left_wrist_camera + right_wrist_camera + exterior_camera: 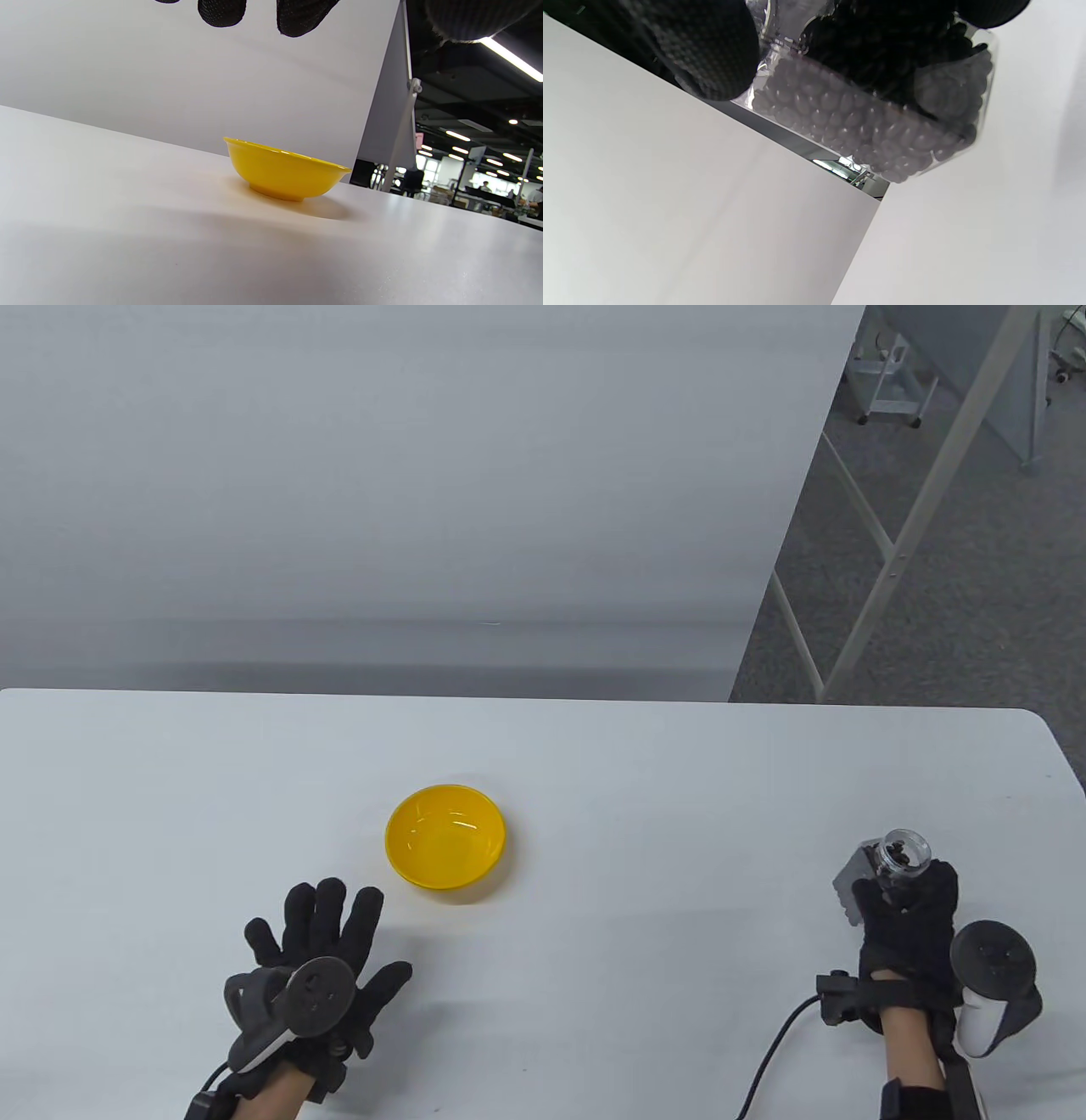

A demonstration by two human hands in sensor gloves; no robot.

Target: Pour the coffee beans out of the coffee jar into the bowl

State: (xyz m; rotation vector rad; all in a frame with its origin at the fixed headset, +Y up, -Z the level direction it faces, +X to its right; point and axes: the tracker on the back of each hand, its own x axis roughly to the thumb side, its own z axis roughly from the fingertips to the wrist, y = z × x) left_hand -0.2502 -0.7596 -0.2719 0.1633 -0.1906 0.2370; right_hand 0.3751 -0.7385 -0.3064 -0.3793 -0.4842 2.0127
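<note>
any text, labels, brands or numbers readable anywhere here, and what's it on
None can be read.
Coffee jar: clear, held by the right hand; no label shows, only beans behind the wall in the right wrist view.
Bowl: plain yellow, no print.
Trackers on the hands, such as the left hand: no legible marking.
Background room in the left wrist view: a small reddish sign is too small and blurred to read.

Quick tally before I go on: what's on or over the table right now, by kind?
Bowls: 1, yellow bowl, empty
Jars: 1, coffee jar with beans, held by right hand
Gloved hands: 2, counting left hand, fingers spread, holding nothing
Total: 4
</note>
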